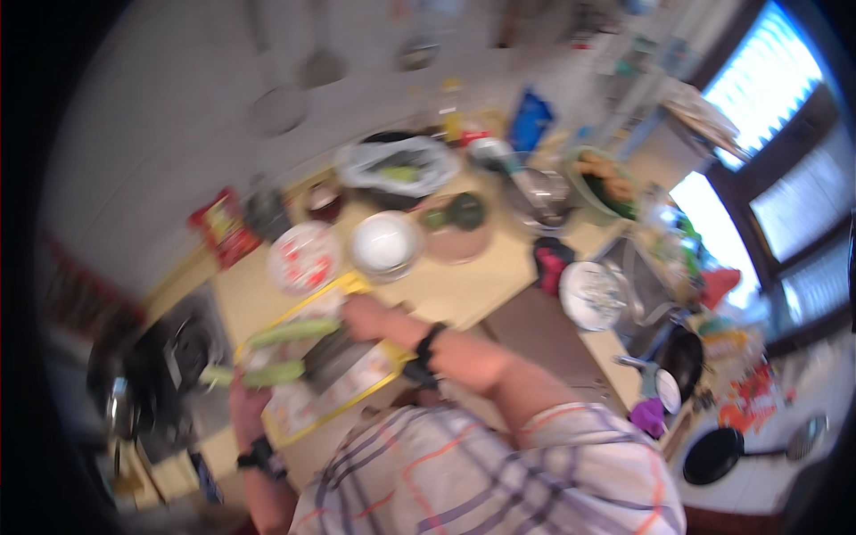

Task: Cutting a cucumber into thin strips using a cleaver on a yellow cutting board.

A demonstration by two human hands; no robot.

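A patterned cutting board (348, 401) with a yellow rim lies at the counter's edge before me. My right hand (364, 317) grips a broad-bladed kitchen knife (340, 360), its blade low over the board. Two long pale-green vegetable pieces (294, 332) lie left of the blade, roughly side by side. My left hand (250, 396) holds the nearer vegetable piece (275, 374), which reaches past the board's left edge. The picture is blurred, so I cannot tell whether the blade touches either piece.
Behind the board stand a red-and-white plate (305, 257), a white bowl (384, 242) and a round board (461, 234) with green vegetables. A bag-lined basin (401, 167) is farther back. A stove (190, 354) is left; a sink (642, 287) and white plate (592, 295) are right.
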